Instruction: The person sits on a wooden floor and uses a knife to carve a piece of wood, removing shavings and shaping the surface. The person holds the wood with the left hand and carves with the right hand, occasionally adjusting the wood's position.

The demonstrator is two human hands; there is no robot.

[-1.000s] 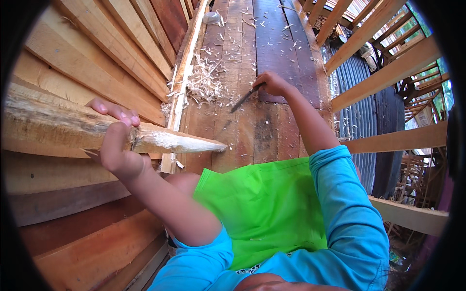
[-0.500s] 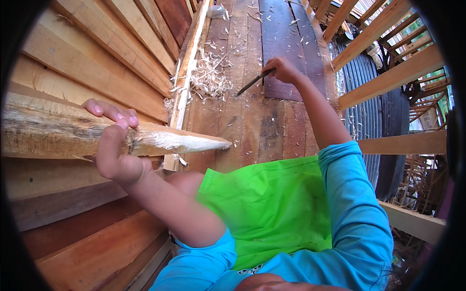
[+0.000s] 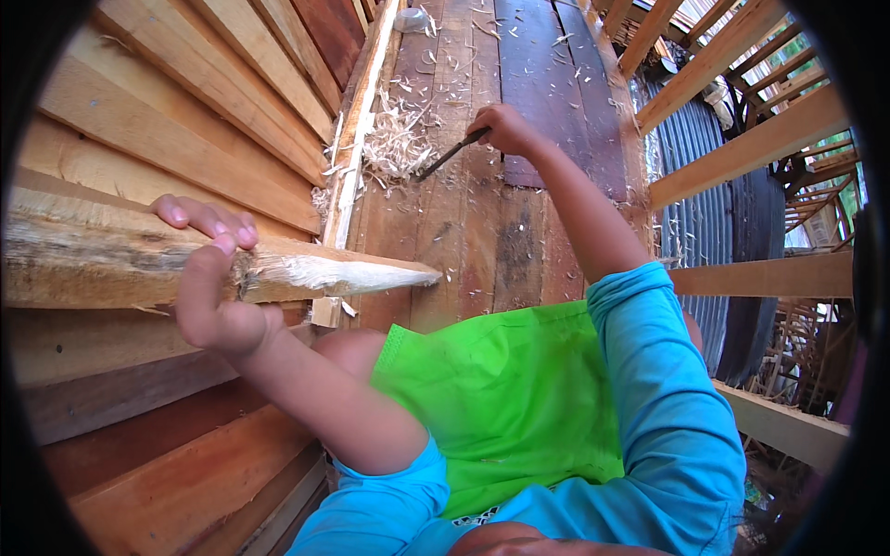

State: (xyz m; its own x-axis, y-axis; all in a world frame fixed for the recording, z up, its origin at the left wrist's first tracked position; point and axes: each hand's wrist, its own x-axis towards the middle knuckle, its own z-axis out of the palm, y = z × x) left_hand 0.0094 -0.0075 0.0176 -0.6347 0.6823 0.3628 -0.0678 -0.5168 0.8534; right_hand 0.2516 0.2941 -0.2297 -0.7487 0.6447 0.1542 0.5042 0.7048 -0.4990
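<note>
Shaving-strewn floorboards [image 3: 473,248] stretch far; at left, the left hand [image 3: 206,295], wrist bent, clamps a pointed wooden post [image 3: 139,250], its left end out of view; well apart, the right hand [image 3: 503,130], arm extended, grips a knife [image 3: 449,156], handle partly hidden.

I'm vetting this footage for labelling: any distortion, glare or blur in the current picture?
Head view: straight edges bow toward the black fisheye rim; head view: soft haze veils the green cloth; head view: daylight beyond the wooden rails looks washed out, while the pointed timber and dark blade stand out.
</note>
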